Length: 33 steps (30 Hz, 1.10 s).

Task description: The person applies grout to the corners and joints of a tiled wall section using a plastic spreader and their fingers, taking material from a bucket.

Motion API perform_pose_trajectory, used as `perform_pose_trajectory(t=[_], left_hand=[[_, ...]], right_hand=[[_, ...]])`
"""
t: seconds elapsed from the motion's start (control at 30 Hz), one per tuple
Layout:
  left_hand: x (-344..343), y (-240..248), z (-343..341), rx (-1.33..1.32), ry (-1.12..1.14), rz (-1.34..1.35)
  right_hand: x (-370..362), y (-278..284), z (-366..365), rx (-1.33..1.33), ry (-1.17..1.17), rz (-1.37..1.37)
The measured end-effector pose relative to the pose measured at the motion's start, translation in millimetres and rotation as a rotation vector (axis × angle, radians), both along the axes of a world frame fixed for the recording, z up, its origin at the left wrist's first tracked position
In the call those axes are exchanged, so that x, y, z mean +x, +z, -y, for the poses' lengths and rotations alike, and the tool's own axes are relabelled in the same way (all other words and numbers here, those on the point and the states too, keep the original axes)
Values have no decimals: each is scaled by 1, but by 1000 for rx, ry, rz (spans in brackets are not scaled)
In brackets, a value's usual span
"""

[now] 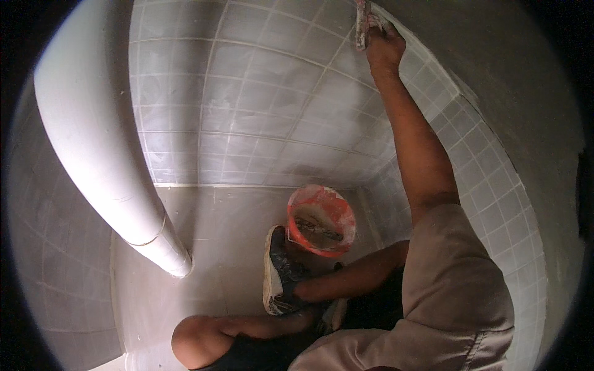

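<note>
My right hand (387,46) is raised at the top right, with the arm stretched out far from my body. Its fingers are closed round a hand float (362,26), whose narrow, flat shape is smeared with pale and reddish residue. The float lies along the grey tiled wall (260,99), near the corner where two tiled walls meet. Its handle is mostly hidden by my fingers. My left hand is out of view. Below, on the floor, stands a red bucket (296,232) with grey-brown paste (317,229) in it and dried smears on its inner side.
A thick white pipe (93,123) runs down to the floor (216,247) on the left. My bent legs and dark shoe (281,266) are close to the bucket. Smaller-looking tiles (495,191) cover the right wall, below a bare grey surface (520,93).
</note>
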State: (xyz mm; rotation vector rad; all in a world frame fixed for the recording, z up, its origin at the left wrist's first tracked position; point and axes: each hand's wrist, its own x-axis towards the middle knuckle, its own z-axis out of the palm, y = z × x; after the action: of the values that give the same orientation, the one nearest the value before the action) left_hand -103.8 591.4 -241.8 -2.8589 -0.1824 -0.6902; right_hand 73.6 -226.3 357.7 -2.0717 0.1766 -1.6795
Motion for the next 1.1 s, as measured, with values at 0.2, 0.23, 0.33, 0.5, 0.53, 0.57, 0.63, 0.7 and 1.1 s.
perform_pose_trajectory(t=[0.2,0.23,0.33,0.5,0.53,0.57,0.63,0.7,1.1], left_hand=[[2,-2,-2,66,-32,3],[3,0,5,63,-34,3],[2,15,13,151,-32,-13],[-2,3,5,94,-51,-34],[-4,11,9,84,-25,-81],[-6,25,5,85,17,-115],[5,28,12,-171,17,-164],[13,52,20,-277,108,-199],[36,288,306,-1307,-770,-432]], right_hand=[[-39,0,49,-14,-218,19],[-49,1,66,52,-148,112],[-89,-10,74,279,-195,195],[-137,-31,100,-81,-570,57],[-145,-60,72,-252,-506,-155],[-149,-89,39,-404,-413,-354],[-176,-125,-6,-546,-420,-511],[-188,-174,-31,-482,-310,-553],[-243,-256,-141,881,499,-1016]])
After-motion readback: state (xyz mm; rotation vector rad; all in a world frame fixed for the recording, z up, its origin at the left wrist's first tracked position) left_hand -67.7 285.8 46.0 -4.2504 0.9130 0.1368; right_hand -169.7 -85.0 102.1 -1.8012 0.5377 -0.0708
